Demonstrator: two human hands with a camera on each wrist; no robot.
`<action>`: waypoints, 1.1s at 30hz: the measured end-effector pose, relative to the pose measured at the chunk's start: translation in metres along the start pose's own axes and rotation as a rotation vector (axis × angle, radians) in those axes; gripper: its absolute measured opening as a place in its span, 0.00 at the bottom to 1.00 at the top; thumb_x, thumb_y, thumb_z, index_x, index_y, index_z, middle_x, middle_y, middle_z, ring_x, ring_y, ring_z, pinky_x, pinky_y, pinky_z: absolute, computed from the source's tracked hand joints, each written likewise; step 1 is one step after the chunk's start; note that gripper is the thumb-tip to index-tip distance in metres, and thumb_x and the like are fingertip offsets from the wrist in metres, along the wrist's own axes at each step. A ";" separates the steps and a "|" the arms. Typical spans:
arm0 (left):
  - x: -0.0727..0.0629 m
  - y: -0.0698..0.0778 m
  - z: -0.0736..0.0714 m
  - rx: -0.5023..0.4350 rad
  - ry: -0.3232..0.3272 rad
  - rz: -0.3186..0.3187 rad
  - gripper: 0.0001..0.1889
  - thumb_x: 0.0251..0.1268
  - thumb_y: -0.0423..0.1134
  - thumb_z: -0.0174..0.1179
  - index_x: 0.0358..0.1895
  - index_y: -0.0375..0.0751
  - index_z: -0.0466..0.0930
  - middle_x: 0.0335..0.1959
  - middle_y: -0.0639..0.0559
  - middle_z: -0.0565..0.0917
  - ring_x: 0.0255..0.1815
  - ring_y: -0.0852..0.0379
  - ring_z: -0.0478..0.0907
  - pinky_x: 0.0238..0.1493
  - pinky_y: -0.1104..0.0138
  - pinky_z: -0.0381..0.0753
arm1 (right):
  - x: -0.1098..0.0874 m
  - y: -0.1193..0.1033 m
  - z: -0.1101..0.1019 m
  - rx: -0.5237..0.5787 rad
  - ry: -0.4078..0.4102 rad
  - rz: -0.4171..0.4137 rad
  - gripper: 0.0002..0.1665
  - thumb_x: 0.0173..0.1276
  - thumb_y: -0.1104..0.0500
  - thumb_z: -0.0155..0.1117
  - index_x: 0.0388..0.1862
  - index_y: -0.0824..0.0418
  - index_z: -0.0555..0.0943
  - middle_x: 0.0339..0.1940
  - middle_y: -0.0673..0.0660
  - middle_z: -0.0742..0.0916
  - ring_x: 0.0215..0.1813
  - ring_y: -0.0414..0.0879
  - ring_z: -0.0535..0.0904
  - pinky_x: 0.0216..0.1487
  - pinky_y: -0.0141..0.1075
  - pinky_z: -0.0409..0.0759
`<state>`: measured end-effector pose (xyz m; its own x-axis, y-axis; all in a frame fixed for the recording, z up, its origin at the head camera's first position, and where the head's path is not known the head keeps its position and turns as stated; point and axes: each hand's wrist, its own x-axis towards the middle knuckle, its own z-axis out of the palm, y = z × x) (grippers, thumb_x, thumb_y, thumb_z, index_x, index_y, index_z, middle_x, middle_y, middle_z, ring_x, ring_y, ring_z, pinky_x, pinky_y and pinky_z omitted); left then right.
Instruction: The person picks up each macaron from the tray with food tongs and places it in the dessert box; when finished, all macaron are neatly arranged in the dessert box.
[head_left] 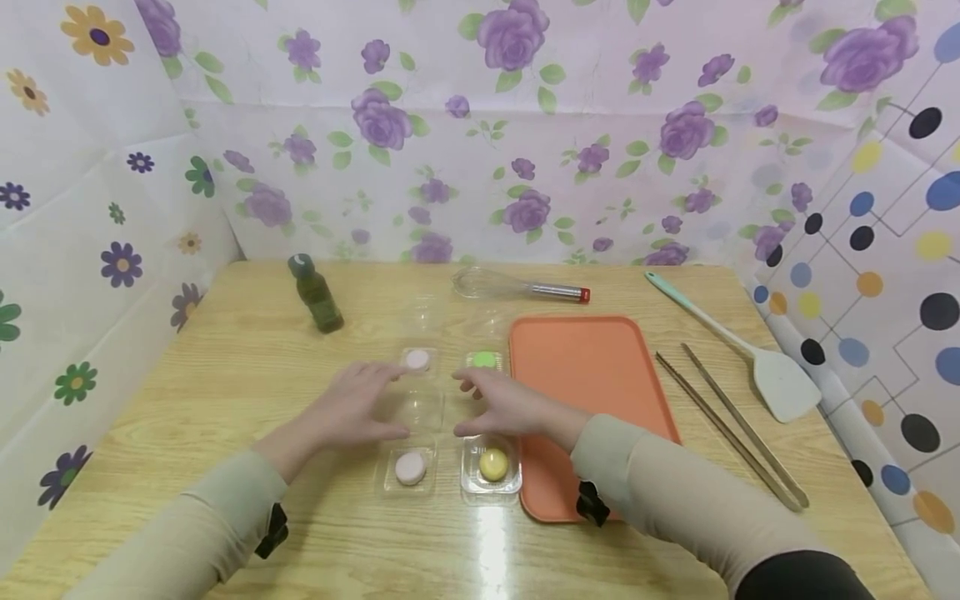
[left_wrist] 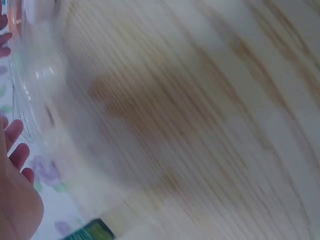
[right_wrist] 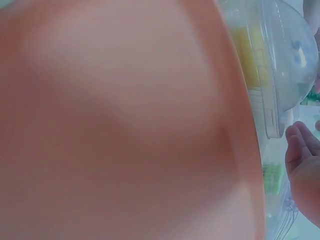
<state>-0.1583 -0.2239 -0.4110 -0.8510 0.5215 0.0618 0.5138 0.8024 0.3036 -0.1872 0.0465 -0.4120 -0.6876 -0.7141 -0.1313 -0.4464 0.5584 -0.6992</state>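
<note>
Both hands hover over a group of clear plastic boxes with macarons in the head view. My left hand [head_left: 356,408] is beside a clear lid, between a rear pink macaron [head_left: 417,359] and a front pink macaron [head_left: 410,468]. Its fingers look relaxed in the left wrist view. My right hand [head_left: 498,404], fingers loosely bent, is between the green macaron [head_left: 483,359] and the yellow macaron [head_left: 493,465]. In the right wrist view a clear domed lid [right_wrist: 292,55] is close to the fingertips; I cannot tell if they touch. Neither hand visibly holds anything.
An orange tray [head_left: 585,358] lies under the right forearm. Metal tongs [head_left: 735,425] and a white spatula [head_left: 783,383] lie to its right. A whisk [head_left: 525,287] lies behind; a dark green bottle [head_left: 317,296] is at the back left.
</note>
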 end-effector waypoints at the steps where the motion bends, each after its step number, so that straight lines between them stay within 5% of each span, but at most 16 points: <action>1: -0.001 -0.002 0.000 -0.011 0.003 -0.009 0.48 0.44 0.62 0.67 0.68 0.41 0.61 0.61 0.43 0.71 0.60 0.44 0.65 0.62 0.46 0.60 | 0.001 0.000 0.001 0.005 -0.003 0.008 0.50 0.56 0.44 0.70 0.71 0.61 0.59 0.61 0.59 0.75 0.59 0.50 0.72 0.58 0.39 0.71; 8: -0.006 -0.015 0.002 -0.066 -0.038 -0.066 0.48 0.46 0.60 0.68 0.68 0.38 0.60 0.51 0.47 0.76 0.53 0.47 0.67 0.58 0.50 0.65 | 0.014 0.001 0.009 0.059 -0.020 0.037 0.51 0.55 0.45 0.71 0.71 0.61 0.57 0.58 0.58 0.77 0.53 0.47 0.75 0.53 0.37 0.74; 19: -0.003 -0.014 0.006 -0.100 -0.097 -0.070 0.46 0.47 0.63 0.65 0.67 0.41 0.62 0.56 0.48 0.76 0.56 0.47 0.67 0.58 0.48 0.66 | 0.027 -0.005 0.017 0.104 -0.026 0.062 0.47 0.55 0.49 0.72 0.69 0.61 0.61 0.56 0.57 0.77 0.48 0.41 0.77 0.49 0.32 0.76; 33: 0.003 -0.004 0.001 -0.127 -0.009 -0.097 0.45 0.45 0.54 0.71 0.68 0.42 0.62 0.53 0.49 0.76 0.56 0.46 0.66 0.58 0.48 0.65 | 0.022 -0.011 0.007 0.160 0.039 0.074 0.47 0.55 0.54 0.72 0.70 0.59 0.60 0.59 0.54 0.76 0.50 0.43 0.77 0.47 0.31 0.77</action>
<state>-0.1628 -0.2253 -0.4125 -0.8948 0.4461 0.0183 0.4108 0.8065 0.4252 -0.1938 0.0215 -0.4119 -0.7384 -0.6546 -0.1618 -0.2988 0.5327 -0.7918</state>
